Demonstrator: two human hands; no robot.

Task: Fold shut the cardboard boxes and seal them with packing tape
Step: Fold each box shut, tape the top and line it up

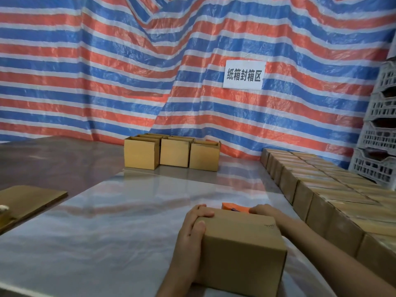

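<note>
A small closed cardboard box (242,243) sits on the shiny table near the front edge. My left hand (192,228) grips its left side, fingers curled over the top edge and thumb on the front. My right hand (263,210) reaches over the far right corner of the box, fingers curled on its back edge. An orange object (233,206), perhaps a tape dispenser, lies just behind the box, mostly hidden. Three open boxes (173,152) stand in a row at the back of the table.
Several closed taped boxes (321,187) line the right side of the table in rows. Flat cardboard (25,200) and a partly visible object (4,211) lie at the left edge. White crates (379,146) are stacked at the far right. A striped tarp hangs behind.
</note>
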